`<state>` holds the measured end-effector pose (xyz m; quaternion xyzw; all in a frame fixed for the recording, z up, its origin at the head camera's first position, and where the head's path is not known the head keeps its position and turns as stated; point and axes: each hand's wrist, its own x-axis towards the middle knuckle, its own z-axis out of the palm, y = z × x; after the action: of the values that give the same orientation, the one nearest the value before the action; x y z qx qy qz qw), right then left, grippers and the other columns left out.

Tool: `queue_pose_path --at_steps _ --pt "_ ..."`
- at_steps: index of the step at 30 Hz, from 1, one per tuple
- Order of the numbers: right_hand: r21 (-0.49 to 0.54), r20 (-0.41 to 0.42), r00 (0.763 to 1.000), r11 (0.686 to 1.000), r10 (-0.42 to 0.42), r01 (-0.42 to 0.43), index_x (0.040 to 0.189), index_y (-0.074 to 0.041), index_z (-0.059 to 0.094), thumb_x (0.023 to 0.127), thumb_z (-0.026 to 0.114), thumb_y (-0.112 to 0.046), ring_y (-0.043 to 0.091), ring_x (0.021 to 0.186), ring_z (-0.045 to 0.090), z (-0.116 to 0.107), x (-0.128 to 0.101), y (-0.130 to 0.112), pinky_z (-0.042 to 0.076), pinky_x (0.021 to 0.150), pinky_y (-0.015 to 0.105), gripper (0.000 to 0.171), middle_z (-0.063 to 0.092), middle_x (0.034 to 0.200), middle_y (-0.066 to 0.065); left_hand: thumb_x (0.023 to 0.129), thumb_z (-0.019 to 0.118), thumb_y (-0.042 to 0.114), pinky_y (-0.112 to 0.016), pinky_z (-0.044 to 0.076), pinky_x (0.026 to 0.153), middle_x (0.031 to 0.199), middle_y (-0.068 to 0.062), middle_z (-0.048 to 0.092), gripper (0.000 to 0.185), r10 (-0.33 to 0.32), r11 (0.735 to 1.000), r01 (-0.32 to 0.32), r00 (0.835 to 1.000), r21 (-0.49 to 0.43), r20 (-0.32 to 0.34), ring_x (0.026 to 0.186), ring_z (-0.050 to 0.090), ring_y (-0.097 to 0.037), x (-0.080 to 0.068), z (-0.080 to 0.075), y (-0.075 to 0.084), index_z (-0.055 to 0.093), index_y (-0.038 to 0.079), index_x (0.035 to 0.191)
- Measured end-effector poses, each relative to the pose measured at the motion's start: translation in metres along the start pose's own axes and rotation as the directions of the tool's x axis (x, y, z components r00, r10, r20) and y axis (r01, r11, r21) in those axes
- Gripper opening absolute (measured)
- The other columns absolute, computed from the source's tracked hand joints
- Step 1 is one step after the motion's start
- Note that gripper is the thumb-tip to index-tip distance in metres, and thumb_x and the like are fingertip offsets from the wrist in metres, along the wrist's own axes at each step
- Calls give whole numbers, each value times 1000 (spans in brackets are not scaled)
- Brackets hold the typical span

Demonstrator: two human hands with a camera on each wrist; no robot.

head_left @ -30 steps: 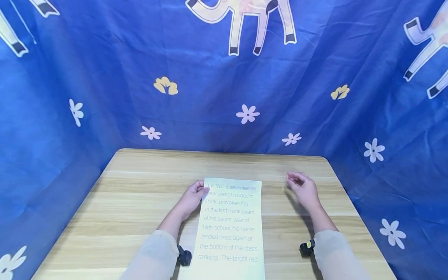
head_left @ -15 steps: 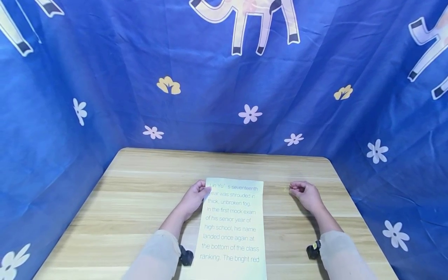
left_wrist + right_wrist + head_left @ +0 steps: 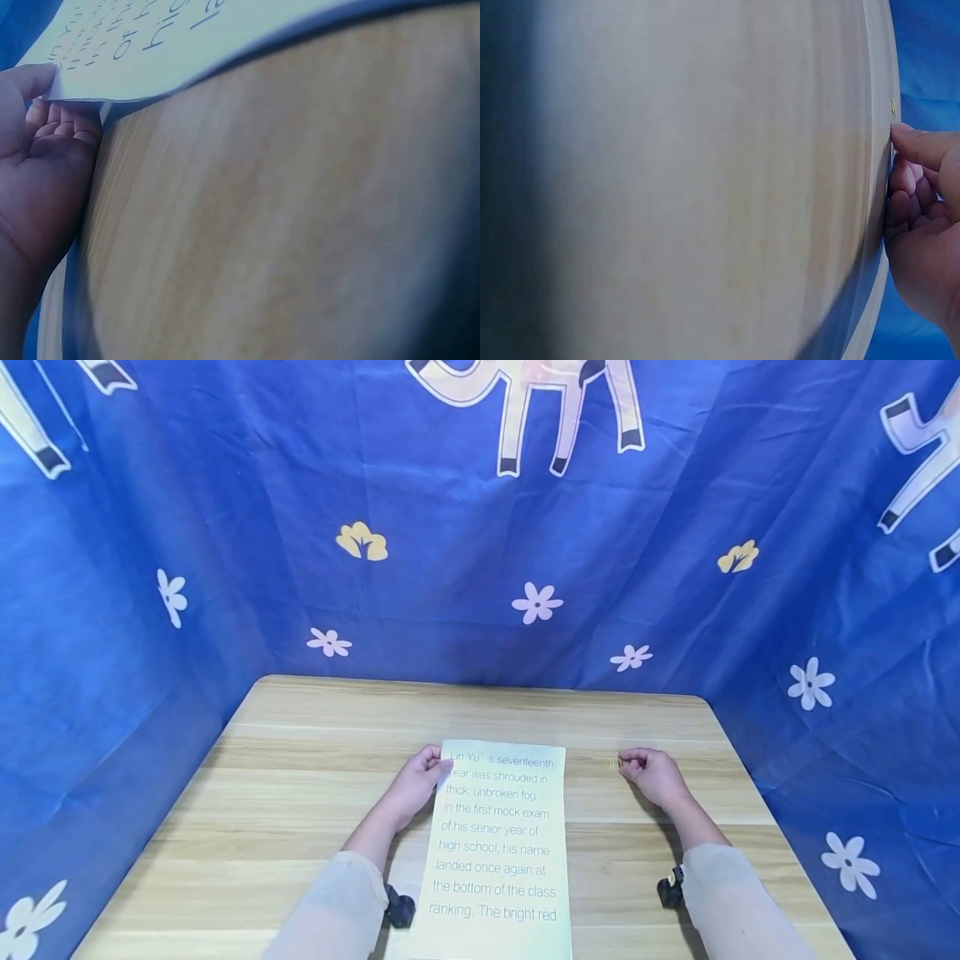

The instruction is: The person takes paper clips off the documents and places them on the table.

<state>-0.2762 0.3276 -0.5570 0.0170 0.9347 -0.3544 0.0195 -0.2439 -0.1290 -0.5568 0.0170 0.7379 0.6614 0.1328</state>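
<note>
A pale yellow sheet (image 3: 495,843) printed with large text lies lengthwise on the wooden table (image 3: 300,777). My left hand (image 3: 429,770) pinches the sheet's far left corner. In the left wrist view the thumb (image 3: 30,79) lies on top of the sheet (image 3: 187,30) and the fingers curl beneath the lifted corner. My right hand (image 3: 636,767) rests on the table to the right of the sheet with its fingers curled. A tiny yellowish object (image 3: 611,763) lies just beyond its fingertips. In the right wrist view the index fingertip (image 3: 911,142) sits next to that object (image 3: 892,109), apart from it.
Blue cloth (image 3: 225,568) printed with flowers and animal shapes hangs close behind and on both sides of the table. Small black wrist cameras (image 3: 397,908) (image 3: 667,889) sit at my sleeves. The table's far edge (image 3: 480,685) meets the cloth.
My right hand has come down onto the table and curled its fingers beside the tiny object. The left hand and the sheet have stayed put.
</note>
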Motion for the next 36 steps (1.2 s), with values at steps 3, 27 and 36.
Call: queue_pose_path --at_steps 3,27,36 --pt "-3 5 1000 1000 5 -5 126 -1 77 99 77 -11 13 87 59 -1 0 -1 48 73 22 29 71 93 2 114 53 20 -33 51 101 108 -4 76 22 -2 1000 2 1000 -6 -4 99 70 -17 1 0 0 59 4 127" --pt "-6 -21 1000 1000 -23 23 150 -2 61 108 64 -19 15 76 56 -7 -7 -7 48 69 30 45 63 91 6 111 58 17 -28 56 85 101 -3 71 17 15 1000 -16 998 -16 -61 89 67 -17 -1 8 0 61 3 121" --pt "104 -93 994 992 -56 65 150 -5 61 109 61 -15 11 74 57 -18 -23 -32 51 70 25 42 66 102 11 109 62 20 -27 53 88 100 -3 70 21 1 1000 -1 986 2 -167 93 64 -18 -1 10 5 65 4 122"
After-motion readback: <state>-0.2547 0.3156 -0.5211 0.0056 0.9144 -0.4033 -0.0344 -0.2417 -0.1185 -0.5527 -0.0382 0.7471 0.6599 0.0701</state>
